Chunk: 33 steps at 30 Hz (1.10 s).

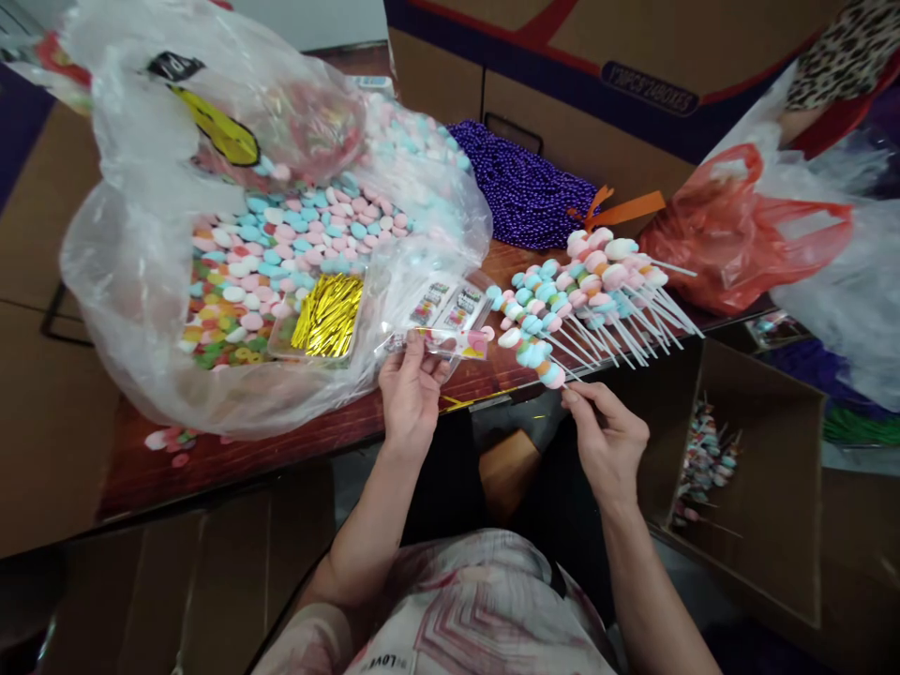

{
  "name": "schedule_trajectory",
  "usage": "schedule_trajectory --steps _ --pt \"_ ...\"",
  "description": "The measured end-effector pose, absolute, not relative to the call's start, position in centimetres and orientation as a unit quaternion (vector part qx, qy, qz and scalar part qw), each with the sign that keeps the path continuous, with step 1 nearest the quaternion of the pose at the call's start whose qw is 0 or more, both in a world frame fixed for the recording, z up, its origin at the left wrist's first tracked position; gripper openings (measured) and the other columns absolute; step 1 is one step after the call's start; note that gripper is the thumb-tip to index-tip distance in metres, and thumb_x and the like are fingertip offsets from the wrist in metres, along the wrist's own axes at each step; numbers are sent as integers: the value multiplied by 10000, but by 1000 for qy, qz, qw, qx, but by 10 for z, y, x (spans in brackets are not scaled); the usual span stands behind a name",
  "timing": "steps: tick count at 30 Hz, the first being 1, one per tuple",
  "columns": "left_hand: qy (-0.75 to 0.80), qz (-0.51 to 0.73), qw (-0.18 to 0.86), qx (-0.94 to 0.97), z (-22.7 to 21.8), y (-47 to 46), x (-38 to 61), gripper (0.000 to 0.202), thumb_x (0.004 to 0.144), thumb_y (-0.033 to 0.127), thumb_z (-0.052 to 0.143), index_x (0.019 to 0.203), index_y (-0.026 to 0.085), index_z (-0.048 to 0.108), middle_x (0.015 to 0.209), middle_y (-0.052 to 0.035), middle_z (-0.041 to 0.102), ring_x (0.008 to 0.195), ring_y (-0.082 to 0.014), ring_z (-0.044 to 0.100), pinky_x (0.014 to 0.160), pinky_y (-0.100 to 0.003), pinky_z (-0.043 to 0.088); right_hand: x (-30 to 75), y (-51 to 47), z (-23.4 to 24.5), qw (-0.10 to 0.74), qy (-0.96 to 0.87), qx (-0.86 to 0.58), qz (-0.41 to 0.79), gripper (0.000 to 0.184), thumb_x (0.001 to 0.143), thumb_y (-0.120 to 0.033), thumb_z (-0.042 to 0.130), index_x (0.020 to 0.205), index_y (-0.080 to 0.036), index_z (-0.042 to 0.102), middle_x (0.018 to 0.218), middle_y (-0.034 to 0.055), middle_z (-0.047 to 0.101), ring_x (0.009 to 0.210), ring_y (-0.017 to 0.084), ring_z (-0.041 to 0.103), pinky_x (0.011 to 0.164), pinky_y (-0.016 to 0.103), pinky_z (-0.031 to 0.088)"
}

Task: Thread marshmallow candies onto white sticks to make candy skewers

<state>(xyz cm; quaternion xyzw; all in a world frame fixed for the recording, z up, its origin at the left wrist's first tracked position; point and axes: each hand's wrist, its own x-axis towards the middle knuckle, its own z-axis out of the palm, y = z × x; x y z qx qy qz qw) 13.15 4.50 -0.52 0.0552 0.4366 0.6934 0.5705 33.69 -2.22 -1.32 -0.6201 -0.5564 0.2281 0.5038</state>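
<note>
Left hand (pixel 413 394): pinches clear printed packet (pixel 470 345), just right of gold-tie tub (pixel 282 345) | Right hand (pixel 606 436): pinches candy skewer (pixel 551 375) by its stick, farther right of tub | Skewer pile (pixel 603 279): also right of tub

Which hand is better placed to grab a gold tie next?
Left, probably: the left hand is nearer the gold ties, though holding a printed packet; the right hand is farther away, holding a candy skewer.
</note>
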Motion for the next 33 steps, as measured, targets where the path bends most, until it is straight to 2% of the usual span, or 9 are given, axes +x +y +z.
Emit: schedule_trajectory --steps 3,7,14,18,20,23,27,30,33 --pt "434 714 544 72 -6 45 128 327 670 355 888 815 188 647 720 34 703 700 -153 747 607 -210 510 332 -13 -18 490 -560 -640 195 161 917 -317 623 870 -206 730 731 7 660 667 152 597 641 288 477" --pt "439 726 522 81 -8 43 124 329 662 378 890 817 191 667 734 24 717 699 -160 746 634 -231 537 318 -3 -34 457 -602 -645 116 196 940 -295 578 850 -200 725 768 47 693 711 171 633 710 309 491" --pt "424 729 525 118 -2 44 122 339 614 350 910 807 187 685 742 21 718 665 -139 712 673 -249 556 309 -8 -55 415 -613 -666 86 222 976 -259 523 901 -202 724 816 58 703 745 174 649 732 300 485" --pt "417 704 531 219 13 72 137 174 731 277 814 816 183 694 793 -5 723 680 -129 683 648 -227 511 311 -7 -57 360 -639 -678 46 204 965 -253 548 885 -208 729 813 57 702 755 184 652 714 295 465" --pt "422 685 516 293 18 97 151 88 780 221 751 790 187 671 747 2 700 639 -110 636 617 -211 476 312 -7 -55 368 -651 -660 66 196 962 -242 553 879 -205 726 796 51 697 727 173 648 698 285 467" --pt "446 645 486 387 20 136 175 143 772 130 725 812 206 610 769 14 689 631 -107 593 658 -224 469 313 -8 -51 425 -643 -628 110 189 967 -224 542 906 -192 718 777 43 684 702 154 638 703 274 485" --pt "512 513 384 572 13 174 205 304 736 166 778 1015 151 659 922 -46 701 877 -192 646 853 -300 482 322 -16 -49 476 -600 -632 120 170 958 -224 559 908 -186 717 766 29 683 675 136 625 681 264 491" --pt "513 364 313 711 5 188 221 208 802 192 715 996 118 723 955 -93 703 969 -247 652 911 -341 473 330 -22 -51 478 -574 -649 142 165 947 -234 578 878 -186 720 762 22 695 661 134 624 647 257 485" --pt "518 286 241 769 1 196 232 180 837 140 641 975 134 757 1016 -120 699 1038 -262 647 938 -349 470 333 -25 -53 484 -555 -657 164 156 938 -243 593 873 -187 724 770 20 707 676 138 637 649 258 489"
